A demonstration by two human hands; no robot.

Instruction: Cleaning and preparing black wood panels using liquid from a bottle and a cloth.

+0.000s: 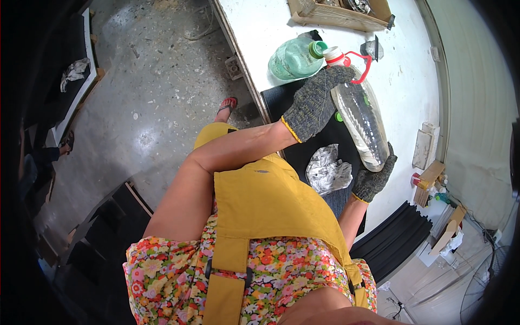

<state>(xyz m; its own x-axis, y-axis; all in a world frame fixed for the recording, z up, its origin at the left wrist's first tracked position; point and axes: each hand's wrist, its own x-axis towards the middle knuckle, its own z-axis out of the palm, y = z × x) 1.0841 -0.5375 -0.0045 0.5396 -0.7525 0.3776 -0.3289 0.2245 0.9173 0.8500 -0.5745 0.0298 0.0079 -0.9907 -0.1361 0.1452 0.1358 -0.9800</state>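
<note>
A large clear plastic bottle (362,119) with a red carrying handle (366,66) lies tilted between my gloved hands over the white table. Its neck end, white with red, points away and left. My left hand (319,97), in a grey knit glove with a yellow cuff, is closed around the bottle just below the neck. My right hand (377,180), gloved alike, grips the base. Close to the neck end is the mouth of a translucent green bottle (295,58), tipped on its side. A small green cap (339,116) is on the black mat (319,142) beside the clear bottle.
Crumpled printed paper (328,170) lies nearest me on the mat. A wooden box (341,17) with scrap stands at the far edge, a small clear object (372,50) before it. Black ridged pieces (392,230) stand at right. Another person's foot (69,142) shows far left.
</note>
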